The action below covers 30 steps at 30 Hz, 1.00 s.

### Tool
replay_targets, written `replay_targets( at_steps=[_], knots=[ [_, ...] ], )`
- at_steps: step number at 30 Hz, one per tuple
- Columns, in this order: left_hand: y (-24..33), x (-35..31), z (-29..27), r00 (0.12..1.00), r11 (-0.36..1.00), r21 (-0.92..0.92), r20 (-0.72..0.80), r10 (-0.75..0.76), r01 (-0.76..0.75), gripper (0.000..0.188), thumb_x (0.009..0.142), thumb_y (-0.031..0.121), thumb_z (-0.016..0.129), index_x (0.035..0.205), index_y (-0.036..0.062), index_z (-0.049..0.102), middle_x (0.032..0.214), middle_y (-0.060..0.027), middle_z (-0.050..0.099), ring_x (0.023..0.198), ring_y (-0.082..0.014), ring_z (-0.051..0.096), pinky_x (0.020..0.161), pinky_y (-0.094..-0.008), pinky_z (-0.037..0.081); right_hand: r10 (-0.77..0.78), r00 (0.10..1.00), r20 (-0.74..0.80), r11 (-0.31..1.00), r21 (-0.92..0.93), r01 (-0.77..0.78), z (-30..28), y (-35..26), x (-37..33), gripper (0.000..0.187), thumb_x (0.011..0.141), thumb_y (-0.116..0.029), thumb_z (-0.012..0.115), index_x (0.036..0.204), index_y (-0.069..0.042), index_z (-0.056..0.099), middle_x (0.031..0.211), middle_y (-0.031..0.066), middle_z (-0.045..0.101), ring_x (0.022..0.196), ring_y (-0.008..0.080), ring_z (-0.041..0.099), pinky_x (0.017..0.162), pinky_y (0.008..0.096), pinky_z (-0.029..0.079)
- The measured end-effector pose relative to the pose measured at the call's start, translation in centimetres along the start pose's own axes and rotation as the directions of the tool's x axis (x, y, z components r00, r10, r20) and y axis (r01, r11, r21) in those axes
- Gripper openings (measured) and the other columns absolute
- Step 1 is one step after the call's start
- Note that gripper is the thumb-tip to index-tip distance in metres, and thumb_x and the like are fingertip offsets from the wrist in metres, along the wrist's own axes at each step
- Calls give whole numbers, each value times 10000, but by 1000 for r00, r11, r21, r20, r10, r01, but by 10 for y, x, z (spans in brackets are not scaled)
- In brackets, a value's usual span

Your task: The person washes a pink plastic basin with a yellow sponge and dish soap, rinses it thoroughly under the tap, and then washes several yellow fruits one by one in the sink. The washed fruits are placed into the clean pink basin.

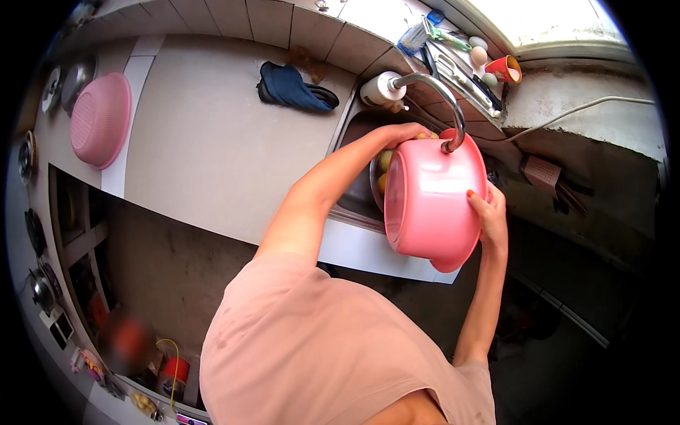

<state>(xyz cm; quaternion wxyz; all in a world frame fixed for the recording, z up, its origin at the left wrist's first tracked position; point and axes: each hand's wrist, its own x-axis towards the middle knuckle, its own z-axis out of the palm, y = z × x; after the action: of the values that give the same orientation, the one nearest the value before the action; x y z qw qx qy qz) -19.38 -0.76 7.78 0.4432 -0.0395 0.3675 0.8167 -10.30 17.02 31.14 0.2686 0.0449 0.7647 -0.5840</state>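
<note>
A pink plastic basin [443,195] is tipped on its side above the sink [354,200], its base toward the left and its mouth turned right. My right hand [492,216] grips it by the rim, thumb on the outer wall and fingers behind. At the basin's far side, my left hand [405,133] reaches across the sink beside a yellowish round item. Its fingertips are partly hidden, so its hold is unclear. Several yellowish round items, perhaps potatoes [383,161], show in a metal bowl beneath the basin. A curved metal faucet [457,110] arches over the basin's far edge.
A dark blue cloth [294,86] lies on the counter [205,134] left of the sink. Another pink basin [103,120] rests upside down farther left. Eggs [479,55], a red cup [504,69] and utensils [453,71] sit on the sill. A knife holder [544,176] hangs at right.
</note>
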Motion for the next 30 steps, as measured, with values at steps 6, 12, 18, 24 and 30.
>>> replay_targets(
  at_steps=[6,12,18,24,30],
  knots=[
    [-94,-9,-27,990,904,-410,-15,-137,119,353,885,302,533,1150,86,619,1055,-88,663,968,-206,664,838,-517,554,18,988,-152,988,152,6,-40,18,-19,360,849,-36,602,1172,105,530,1032,144,649,868,170,652,799,294,532],
    [-156,-77,57,989,541,-834,146,27,108,528,929,348,459,1385,83,425,1391,-193,462,1287,-407,445,998,-701,348,-79,882,-465,951,229,206,-46,49,-35,338,875,-9,593,1185,103,519,1055,147,635,938,186,634,846,301,514],
    [-132,-89,103,945,318,-913,304,119,254,532,1007,319,359,1411,-23,303,1332,-356,391,1178,-561,466,1000,-604,441,-403,773,-489,891,-402,210,-23,53,-31,218,910,-19,580,1111,61,558,954,97,635,855,126,575,796,266,468],
    [-115,-118,4,961,846,-529,-262,-93,-62,393,979,276,398,1244,-14,393,1019,-233,579,904,-402,656,772,-476,594,-385,859,-338,696,-717,30,14,31,-56,157,871,-22,615,1014,13,561,689,114,548,626,125,530,591,285,455],
    [-81,-180,-41,507,532,846,-443,739,-36,473,848,226,522,1280,31,522,1060,-206,652,1004,-332,630,837,-406,513,-352,931,-97,614,-774,152,36,46,-74,166,789,87,558,932,6,531,713,263,560,737,459,596,580,406,479]
  ],
)
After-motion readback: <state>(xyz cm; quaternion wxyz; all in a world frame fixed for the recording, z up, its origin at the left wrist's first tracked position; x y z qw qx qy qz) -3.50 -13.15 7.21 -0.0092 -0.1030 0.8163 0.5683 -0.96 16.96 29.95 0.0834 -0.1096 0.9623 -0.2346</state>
